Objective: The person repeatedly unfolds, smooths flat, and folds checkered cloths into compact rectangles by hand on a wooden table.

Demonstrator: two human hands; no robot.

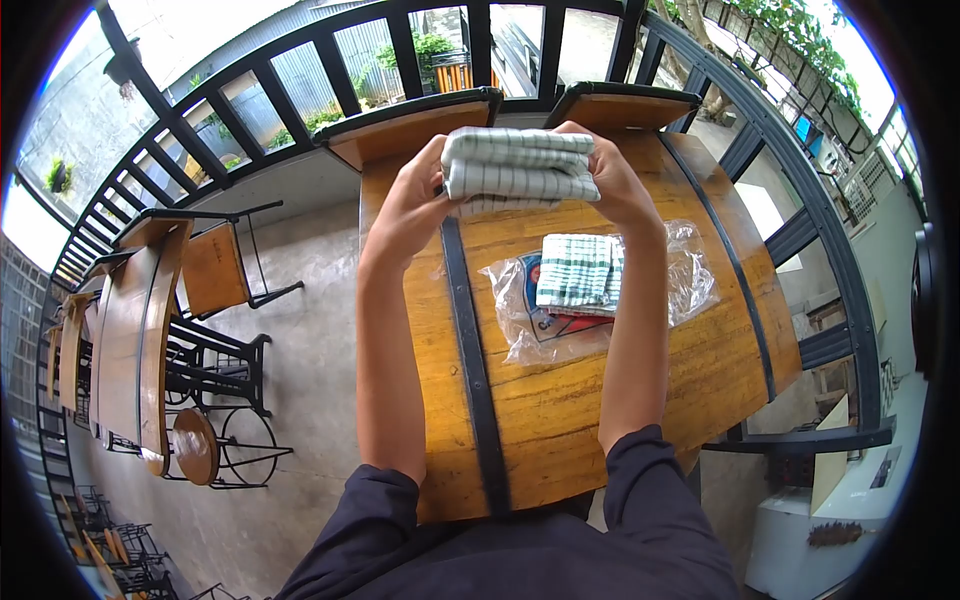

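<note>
Both my hands hold up a folded white cloth with thin dark stripes (520,168) above the far part of the wooden table. My left hand (422,190) grips its left end, and my right hand (618,180) has the right end, with fingers partly hidden behind the fabric. Below, nearer to me, a folded green-and-white checked cloth (578,270) lies on the table. Under it are a red and blue printed piece (560,326) and a crumpled clear plastic wrapper (520,335). My right forearm covers part of these.
The wooden table (550,420) has black metal strips across it. Two chairs (410,128) stand at its far edge, before a black railing (330,70). More tables (140,330), chairs and a round stool (195,445) are at the left. A white appliance (800,540) stands lower right.
</note>
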